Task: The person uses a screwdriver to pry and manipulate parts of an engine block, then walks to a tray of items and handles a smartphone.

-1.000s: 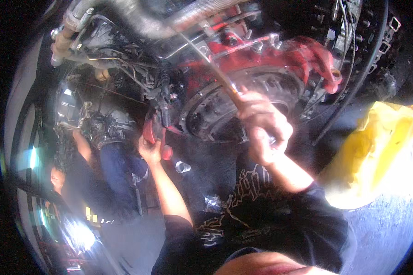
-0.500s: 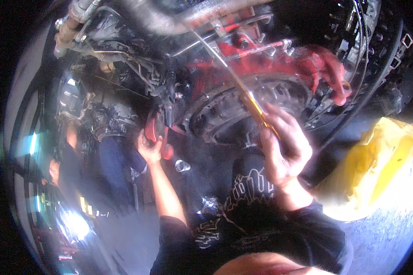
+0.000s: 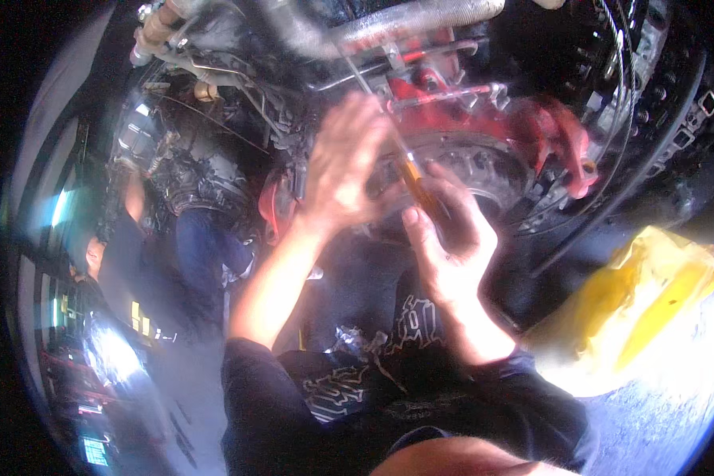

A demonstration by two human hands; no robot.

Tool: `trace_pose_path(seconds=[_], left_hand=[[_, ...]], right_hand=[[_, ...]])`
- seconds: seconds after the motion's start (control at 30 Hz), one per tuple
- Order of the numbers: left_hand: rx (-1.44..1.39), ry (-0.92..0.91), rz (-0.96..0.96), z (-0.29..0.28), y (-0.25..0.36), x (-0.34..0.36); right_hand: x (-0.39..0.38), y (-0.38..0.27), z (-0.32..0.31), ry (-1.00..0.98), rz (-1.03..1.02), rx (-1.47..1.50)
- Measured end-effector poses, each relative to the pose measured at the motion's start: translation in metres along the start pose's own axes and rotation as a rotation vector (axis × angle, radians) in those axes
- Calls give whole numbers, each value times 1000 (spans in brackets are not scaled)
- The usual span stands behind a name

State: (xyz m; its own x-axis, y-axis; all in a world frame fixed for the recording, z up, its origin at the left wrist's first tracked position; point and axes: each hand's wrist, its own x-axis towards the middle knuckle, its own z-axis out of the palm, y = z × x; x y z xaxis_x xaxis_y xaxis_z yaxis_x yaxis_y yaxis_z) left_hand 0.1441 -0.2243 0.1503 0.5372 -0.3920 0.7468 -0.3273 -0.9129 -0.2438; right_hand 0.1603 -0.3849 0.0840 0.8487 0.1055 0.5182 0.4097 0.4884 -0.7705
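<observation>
My right hand point(image 3: 456, 238) is closed around the amber handle of a long screwdriver point(image 3: 417, 184). Its thin metal shaft slants up and left toward a silver ribbed pipe point(image 3: 420, 22). My left hand point(image 3: 346, 163) is raised beside the shaft, fingers stretched out and smeared by motion; whether it touches the shaft cannot be told. Behind both hands is a dark round part point(image 3: 492, 163) with a studded rim, partly hidden by them. A red metal casting point(image 3: 484, 119) arches over it. Left of my left wrist hangs a red curved part point(image 3: 271, 208).
A yellow plastic bag point(image 3: 650, 293) lies at the right. Black cables point(image 3: 623, 95) run down the upper right. Metal pipes and brackets point(image 3: 214, 71) fill the upper left. At the left another person in blue trousers point(image 3: 202, 246) reaches up among the machinery.
My left hand has left the red curved part and moved up and right to beside the screwdriver shaft. My right hand has shifted left with the screwdriver still in it.
</observation>
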Motion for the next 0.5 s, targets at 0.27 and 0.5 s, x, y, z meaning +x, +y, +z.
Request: trace_pose_path(seconds=[0.27,0.5], left_hand=[[-55,-238,342,38,8,32],[-151,-207,328,33,-1,27]], right_hand=[[6,1,-21,-73,309,96],[-1,2,-9,-97,281,35]])
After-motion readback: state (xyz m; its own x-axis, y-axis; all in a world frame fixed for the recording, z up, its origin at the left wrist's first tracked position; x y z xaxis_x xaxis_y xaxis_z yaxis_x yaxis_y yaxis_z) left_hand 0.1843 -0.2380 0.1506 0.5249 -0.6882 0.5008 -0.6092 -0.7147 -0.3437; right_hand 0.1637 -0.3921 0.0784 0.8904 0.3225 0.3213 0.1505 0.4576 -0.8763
